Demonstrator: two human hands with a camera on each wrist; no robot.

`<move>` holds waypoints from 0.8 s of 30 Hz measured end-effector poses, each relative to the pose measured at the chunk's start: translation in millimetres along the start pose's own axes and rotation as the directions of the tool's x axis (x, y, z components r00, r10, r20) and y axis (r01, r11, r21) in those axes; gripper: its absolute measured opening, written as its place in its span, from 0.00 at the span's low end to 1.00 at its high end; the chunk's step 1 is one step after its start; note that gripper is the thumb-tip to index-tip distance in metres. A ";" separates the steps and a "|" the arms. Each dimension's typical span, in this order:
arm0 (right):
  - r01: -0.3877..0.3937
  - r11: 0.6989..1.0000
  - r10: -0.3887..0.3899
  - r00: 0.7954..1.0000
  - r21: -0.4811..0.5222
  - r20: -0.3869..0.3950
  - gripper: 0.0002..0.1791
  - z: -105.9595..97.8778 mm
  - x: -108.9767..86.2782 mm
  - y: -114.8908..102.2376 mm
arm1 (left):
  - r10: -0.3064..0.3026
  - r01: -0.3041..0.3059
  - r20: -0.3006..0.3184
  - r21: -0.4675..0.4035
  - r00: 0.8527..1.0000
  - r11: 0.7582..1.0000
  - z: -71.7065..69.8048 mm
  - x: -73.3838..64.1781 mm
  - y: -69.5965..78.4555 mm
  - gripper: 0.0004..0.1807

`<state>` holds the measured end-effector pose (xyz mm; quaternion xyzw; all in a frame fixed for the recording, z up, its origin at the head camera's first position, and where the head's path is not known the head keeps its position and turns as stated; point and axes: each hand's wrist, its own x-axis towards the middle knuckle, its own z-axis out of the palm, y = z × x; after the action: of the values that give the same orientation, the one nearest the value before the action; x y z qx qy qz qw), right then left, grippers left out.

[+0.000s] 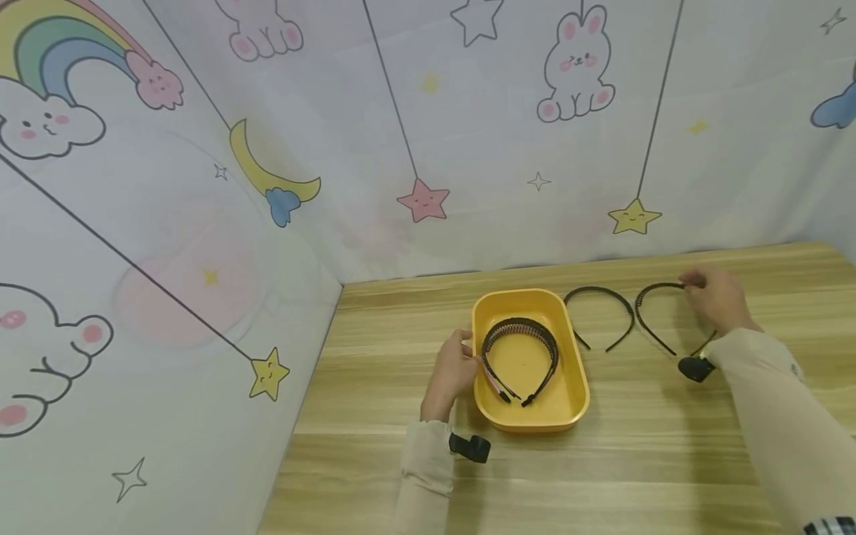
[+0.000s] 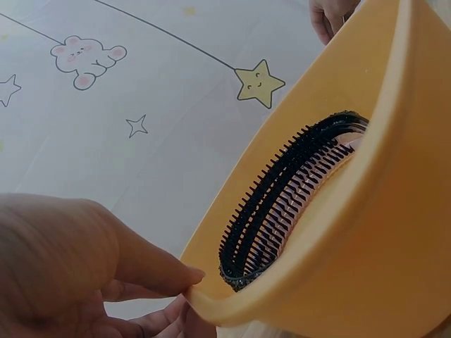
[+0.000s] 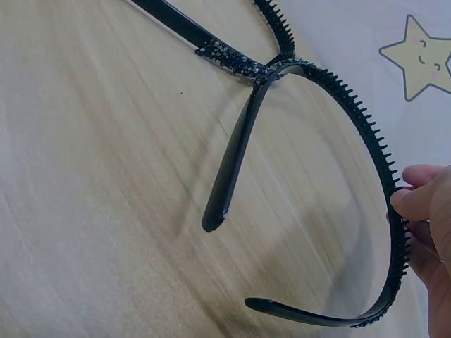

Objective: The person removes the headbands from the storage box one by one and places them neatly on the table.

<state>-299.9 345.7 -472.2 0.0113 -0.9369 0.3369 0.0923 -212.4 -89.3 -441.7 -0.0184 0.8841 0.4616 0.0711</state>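
Note:
A yellow plastic basin (image 1: 531, 423) stands on the table with several toothed headbands (image 1: 519, 324) nested inside, black ones along with a pinkish one. At its left side, my left hand (image 1: 453, 369) pinches the rim, thumb over the edge in the left wrist view. Farther right, my right hand (image 1: 722, 299) holds a black headband (image 3: 370, 137) between thumb and fingers at the top of its arch. Speckled glitter decorates its sides. Left of it another black headband (image 1: 600, 288) lies on the table beside the basin, and the two overlap in the right wrist view.
The wood-grain table (image 1: 374, 349) runs back to a white cloth (image 1: 495, 223) printed with bunnies and stars. More of this cloth hangs along the left side. Black wrist cameras (image 1: 476, 448) are strapped on both arms.

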 end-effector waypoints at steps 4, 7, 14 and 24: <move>0.005 1.000 -0.005 1.000 -0.007 0.009 0.15 0.7 0.6 2.2 | -0.001 0.002 0.002 -0.006 1.000 1.000 -0.2 0.7 1.0 0.25; 0.003 1.000 -0.003 1.000 -0.014 0.017 0.14 2.3 1.2 3.1 | -0.003 0.003 0.005 -0.008 1.000 1.000 -0.5 1.2 2.2 0.25; 0.018 0.999 -0.017 1.000 -0.028 0.007 0.14 6.7 3.8 10.6 | 0.001 -0.001 0.009 0.012 1.000 1.000 0.0 3.2 3.7 0.25; 0.017 0.999 -0.016 1.000 -0.037 0.021 0.14 9.6 8.5 16.9 | 0.003 -0.003 0.001 0.005 1.000 1.000 1.8 4.8 2.3 0.25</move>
<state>-311.3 353.1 -488.6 0.0207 -0.9438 0.3187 0.0854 -217.2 -86.4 -441.5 -0.0165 0.8852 0.4594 0.0708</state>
